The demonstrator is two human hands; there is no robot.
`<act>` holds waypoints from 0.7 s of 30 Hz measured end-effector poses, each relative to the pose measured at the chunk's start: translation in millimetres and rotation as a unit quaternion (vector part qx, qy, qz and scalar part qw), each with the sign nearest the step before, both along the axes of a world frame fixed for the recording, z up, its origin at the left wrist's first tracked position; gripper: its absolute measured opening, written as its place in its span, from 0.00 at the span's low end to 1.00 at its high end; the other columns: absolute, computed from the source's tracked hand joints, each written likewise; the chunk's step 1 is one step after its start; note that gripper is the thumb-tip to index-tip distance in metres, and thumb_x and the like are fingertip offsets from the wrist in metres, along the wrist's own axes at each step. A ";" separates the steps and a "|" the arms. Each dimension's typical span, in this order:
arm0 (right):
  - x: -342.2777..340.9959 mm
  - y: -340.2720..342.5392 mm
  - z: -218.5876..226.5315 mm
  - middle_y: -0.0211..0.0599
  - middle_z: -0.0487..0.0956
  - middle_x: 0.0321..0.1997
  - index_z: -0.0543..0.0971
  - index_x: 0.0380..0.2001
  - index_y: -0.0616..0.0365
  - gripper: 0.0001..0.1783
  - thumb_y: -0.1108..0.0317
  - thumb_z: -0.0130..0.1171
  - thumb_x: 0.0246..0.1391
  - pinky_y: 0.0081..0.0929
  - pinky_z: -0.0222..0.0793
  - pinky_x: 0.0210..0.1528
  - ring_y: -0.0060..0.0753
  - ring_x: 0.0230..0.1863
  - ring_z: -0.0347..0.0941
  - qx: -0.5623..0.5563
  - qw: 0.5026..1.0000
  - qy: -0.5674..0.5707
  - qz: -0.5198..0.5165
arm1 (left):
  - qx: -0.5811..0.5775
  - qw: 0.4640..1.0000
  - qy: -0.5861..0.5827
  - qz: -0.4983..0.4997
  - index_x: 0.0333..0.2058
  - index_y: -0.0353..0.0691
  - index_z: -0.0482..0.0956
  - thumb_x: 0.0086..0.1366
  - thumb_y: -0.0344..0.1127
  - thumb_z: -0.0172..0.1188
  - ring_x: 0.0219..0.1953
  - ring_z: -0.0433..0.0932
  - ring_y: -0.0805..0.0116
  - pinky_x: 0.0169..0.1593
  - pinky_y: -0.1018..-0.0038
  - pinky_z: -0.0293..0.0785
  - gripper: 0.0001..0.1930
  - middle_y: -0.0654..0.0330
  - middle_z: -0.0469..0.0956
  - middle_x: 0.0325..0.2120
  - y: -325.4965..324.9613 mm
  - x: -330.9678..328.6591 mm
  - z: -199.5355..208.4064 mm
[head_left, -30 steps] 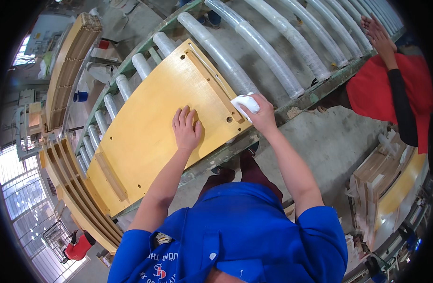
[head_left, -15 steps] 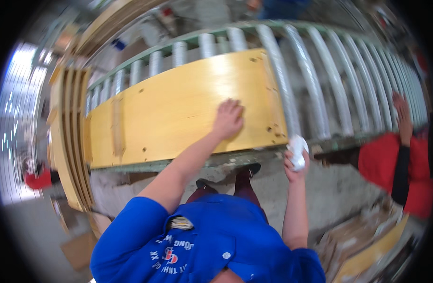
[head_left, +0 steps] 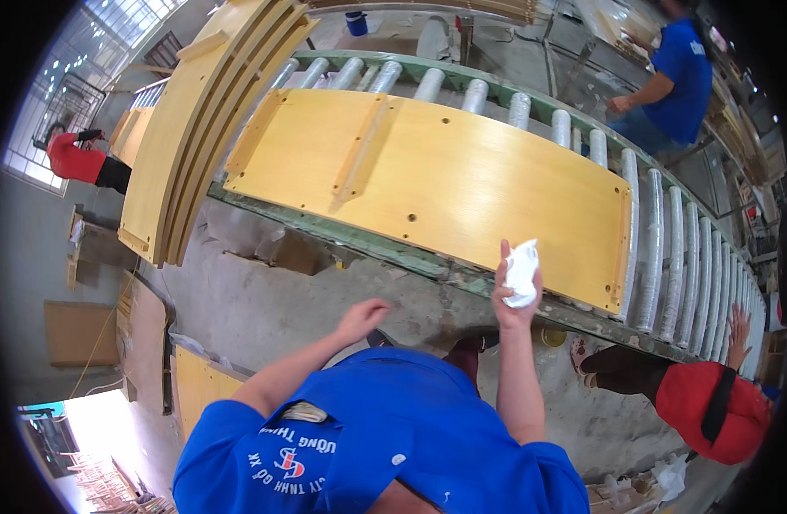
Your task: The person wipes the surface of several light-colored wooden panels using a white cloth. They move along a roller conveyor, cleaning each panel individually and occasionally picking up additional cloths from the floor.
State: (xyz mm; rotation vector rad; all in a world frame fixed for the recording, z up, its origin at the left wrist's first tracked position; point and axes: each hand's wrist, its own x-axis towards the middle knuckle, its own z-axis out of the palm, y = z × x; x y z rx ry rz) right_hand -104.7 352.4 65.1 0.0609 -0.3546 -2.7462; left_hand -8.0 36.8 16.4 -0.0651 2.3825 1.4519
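A long yellow wooden panel [head_left: 496,184] lies flat on a roller conveyor [head_left: 519,111], with holes along its edges and a wooden strip across it. My right hand [head_left: 515,310] grips a crumpled white cloth [head_left: 522,272] at the panel's near edge, toward its right end. Apart from the panel, my left hand [head_left: 363,321] hovers over the floor in front of me. Its fingers are loosely curled together, and nothing shows in them.
Several similar yellow panels [head_left: 209,111] stand on edge at the conveyor's left. A person in red [head_left: 710,403] has a hand on the rollers at right. Another in blue [head_left: 680,81] is beyond the conveyor; a third in red [head_left: 74,158] is far left. Cardboard [head_left: 80,332] leans at left.
My left hand has lifted off the panel and drawn back toward me, its fingers curling. My right hand still holds the cloth. My view has turned left, so the panel appears further right.
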 end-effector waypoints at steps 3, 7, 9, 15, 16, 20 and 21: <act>-20.0 -78.1 -0.9 0.39 0.59 0.66 0.57 0.62 0.51 0.32 0.55 0.52 0.57 0.23 0.68 0.22 0.44 0.50 0.72 -0.106 0.992 0.024 0.063 | 0.008 0.983 -0.032 0.179 0.38 0.35 0.77 0.63 0.34 0.52 0.34 0.79 0.69 0.41 0.74 0.74 0.10 0.57 0.80 0.32 -95.2 31.5 -3.2; -53.0 -150.9 1.8 0.43 0.64 0.61 0.59 0.60 0.52 0.30 0.55 0.53 0.57 0.20 0.64 0.19 0.40 0.45 0.74 -0.037 0.996 0.006 0.084 | 0.008 0.967 -0.001 0.255 0.38 0.35 0.76 0.64 0.33 0.51 0.33 0.78 0.73 0.39 0.77 0.73 0.09 0.59 0.80 0.31 -168.0 24.0 8.6; -78.4 -174.5 7.3 0.46 0.66 0.59 0.60 0.58 0.53 0.29 0.56 0.53 0.57 0.20 0.63 0.19 0.39 0.43 0.74 0.026 0.996 -0.020 0.081 | -0.015 0.969 0.045 0.242 0.38 0.35 0.76 0.64 0.32 0.51 0.32 0.78 0.75 0.37 0.77 0.73 0.09 0.60 0.80 0.30 -186.1 0.9 14.1; -179.6 -206.6 2.6 0.45 0.74 0.48 0.64 0.52 0.54 0.24 0.61 0.57 0.54 0.19 0.64 0.18 0.35 0.40 0.76 0.309 0.951 -0.029 0.005 | -0.200 0.944 0.248 0.089 0.35 0.37 0.76 0.60 0.32 0.55 0.36 0.75 0.63 0.41 0.69 0.71 0.07 0.56 0.78 0.32 -207.8 -138.7 34.3; -196.5 -215.7 -0.1 0.44 0.75 0.46 0.66 0.51 0.54 0.23 0.61 0.57 0.54 0.18 0.64 0.18 0.35 0.38 0.77 0.379 0.925 -0.024 -0.018 | -0.228 0.928 0.286 0.067 0.34 0.39 0.77 0.57 0.31 0.56 0.41 0.72 0.56 0.45 0.64 0.68 0.07 0.55 0.77 0.34 -212.6 -163.1 36.0; -255.4 -268.4 -10.3 0.37 0.77 0.38 0.69 0.44 0.56 0.19 0.68 0.61 0.49 0.22 0.66 0.16 0.31 0.31 0.77 0.552 0.826 -0.045 -0.109 | -0.318 0.890 0.323 -0.034 0.39 0.38 0.75 0.56 0.31 0.56 0.46 0.70 0.53 0.50 0.61 0.66 0.11 0.55 0.75 0.40 -235.3 -239.2 33.8; -271.5 -272.2 -18.1 0.37 0.77 0.37 0.69 0.44 0.56 0.19 0.69 0.61 0.48 0.23 0.67 0.15 0.30 0.30 0.77 0.593 0.791 -0.054 -0.141 | -0.336 0.880 0.335 -0.039 0.41 0.39 0.74 0.56 0.32 0.56 0.48 0.68 0.52 0.52 0.60 0.64 0.13 0.54 0.73 0.43 -230.6 -259.0 29.8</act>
